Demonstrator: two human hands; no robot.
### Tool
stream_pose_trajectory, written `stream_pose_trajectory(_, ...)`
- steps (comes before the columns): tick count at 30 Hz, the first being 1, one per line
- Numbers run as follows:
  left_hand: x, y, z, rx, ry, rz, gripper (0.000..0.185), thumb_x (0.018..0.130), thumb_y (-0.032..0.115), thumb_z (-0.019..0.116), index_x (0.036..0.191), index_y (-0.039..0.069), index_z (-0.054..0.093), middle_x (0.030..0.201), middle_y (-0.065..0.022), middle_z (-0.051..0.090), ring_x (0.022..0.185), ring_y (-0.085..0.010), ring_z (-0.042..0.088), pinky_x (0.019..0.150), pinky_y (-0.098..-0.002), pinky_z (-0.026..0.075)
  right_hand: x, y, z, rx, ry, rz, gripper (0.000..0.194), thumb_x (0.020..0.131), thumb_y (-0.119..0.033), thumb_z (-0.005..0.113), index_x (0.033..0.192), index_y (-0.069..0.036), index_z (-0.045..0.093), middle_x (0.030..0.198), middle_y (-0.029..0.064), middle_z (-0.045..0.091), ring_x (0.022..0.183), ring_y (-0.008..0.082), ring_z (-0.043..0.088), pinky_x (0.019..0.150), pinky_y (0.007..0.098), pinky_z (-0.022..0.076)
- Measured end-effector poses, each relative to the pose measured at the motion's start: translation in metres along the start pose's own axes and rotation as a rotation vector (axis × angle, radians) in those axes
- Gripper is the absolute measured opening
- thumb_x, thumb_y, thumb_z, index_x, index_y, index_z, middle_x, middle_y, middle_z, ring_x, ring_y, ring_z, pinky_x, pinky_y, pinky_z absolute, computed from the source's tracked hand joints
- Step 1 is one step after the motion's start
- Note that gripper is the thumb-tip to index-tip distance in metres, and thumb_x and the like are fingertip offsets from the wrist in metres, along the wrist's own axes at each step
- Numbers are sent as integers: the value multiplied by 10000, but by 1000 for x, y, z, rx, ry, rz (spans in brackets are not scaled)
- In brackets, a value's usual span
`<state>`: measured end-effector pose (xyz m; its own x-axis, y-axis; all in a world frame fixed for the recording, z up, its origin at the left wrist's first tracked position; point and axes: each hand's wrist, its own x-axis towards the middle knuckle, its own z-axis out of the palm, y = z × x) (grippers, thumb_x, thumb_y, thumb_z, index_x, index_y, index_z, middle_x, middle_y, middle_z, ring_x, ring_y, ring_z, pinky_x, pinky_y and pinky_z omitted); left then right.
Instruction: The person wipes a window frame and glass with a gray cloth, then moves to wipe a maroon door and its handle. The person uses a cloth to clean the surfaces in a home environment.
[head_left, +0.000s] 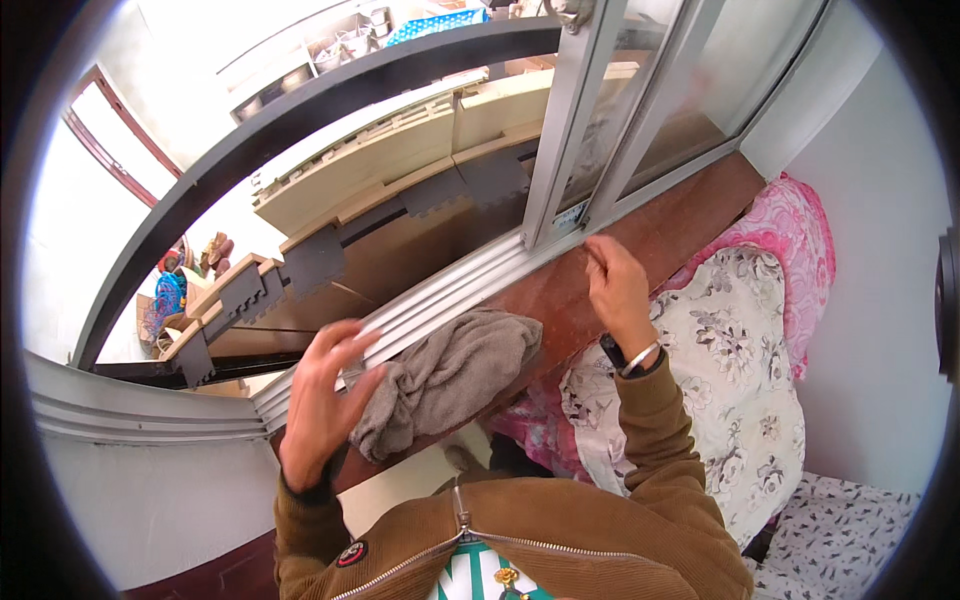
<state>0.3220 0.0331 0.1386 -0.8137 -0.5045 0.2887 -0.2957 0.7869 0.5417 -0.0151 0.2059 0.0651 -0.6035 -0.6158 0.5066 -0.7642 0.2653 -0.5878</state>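
Note:
My left hand (322, 405) hovers by the near end of the window track, its fingers apart and slightly blurred. Beside it, a crumpled grey-brown towel (457, 367) lies on the reddish-brown windowsill (562, 300). The towel's edge is close to my left thumb; contact cannot be told. My right hand (619, 285) is over the sill, just below the corner of the aluminium sliding window sash (555, 150). Its fingers are curled together, and I see nothing in them. Between my hands runs the bare aluminium window track (442, 292).
Outside the window curves a black metal rail (300, 97), above stacked boards (405, 150) and grey interlocking foam mats (315, 259). Right of me lie a floral cloth (720, 360) and pink patterned bedding (806, 247). A pale wall (877, 300) bounds the right side.

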Motion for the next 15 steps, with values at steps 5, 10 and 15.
stream_pose_trajectory(5,110,14,60,-418,66,57,440,867,152,730,1268,22,604,1133,-158,668,1026,-241,659,837,-339,521,57,22,16,-55,214,99,365,908,-302,658,1138,-32,574,1014,159,614,912,339,633,748,417,514)
stream_pose_trajectory(10,196,42,138,-412,187,264,467,859,235,741,1240,5,603,1090,-186,681,960,-288,679,801,-376,535,97,81,17,-50,378,57,567,873,-478,694,1137,2,550,1093,185,555,928,347,612,768,425,513)
stream_pose_trajectory(15,224,39,133,-333,182,147,318,850,248,737,1051,13,661,919,-160,707,820,-297,688,730,-362,529,101,71,22,-27,357,88,540,836,-404,739,1134,-2,534,1060,165,557,922,342,606,762,419,514)
